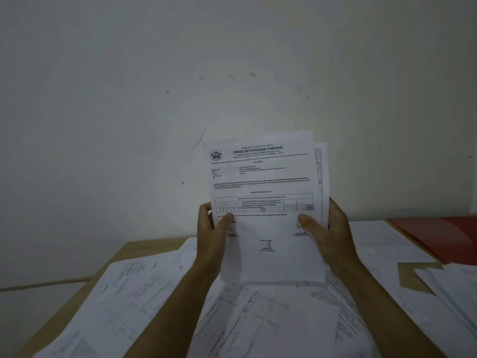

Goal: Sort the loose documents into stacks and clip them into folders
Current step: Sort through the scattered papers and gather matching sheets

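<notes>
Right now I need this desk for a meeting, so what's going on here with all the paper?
A person is sorting documents. Both hands, the left hand and the right hand, hold a small bundle of papers upright above the table, thumbs on the front sheet, which is headed "Dinas Ketahanan Pangan". Loose sheets cover most of the table below. A red folder lies at the far right, with nothing visibly clipped into it yet.

Head view, forward-down, close over desk (124, 257)
</notes>
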